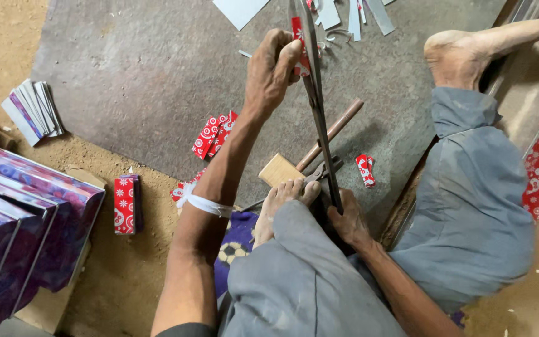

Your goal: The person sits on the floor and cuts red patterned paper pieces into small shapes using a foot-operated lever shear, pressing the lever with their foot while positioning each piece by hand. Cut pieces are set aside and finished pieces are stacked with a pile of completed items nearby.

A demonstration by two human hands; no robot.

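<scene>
The left hand (272,68) pinches a small red patterned strip (299,43) against the long shears (317,106), far on the grey floor sheet (145,81). The right hand (347,221) grips the shears' near handle. More red pieces (214,133) lie to the left.

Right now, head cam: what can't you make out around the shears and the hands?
- Right hand: fingers hidden behind the bent knee and the long shears; grip unclear.
- Shears' upper tip: cut off by the top edge.
- Red patterned strip under the left hand: mostly covered by fingers and blade; size unclear.
- Wooden mallet: head partly hidden by the foot.
- Purple boxes: cut off at the left edge.
</scene>
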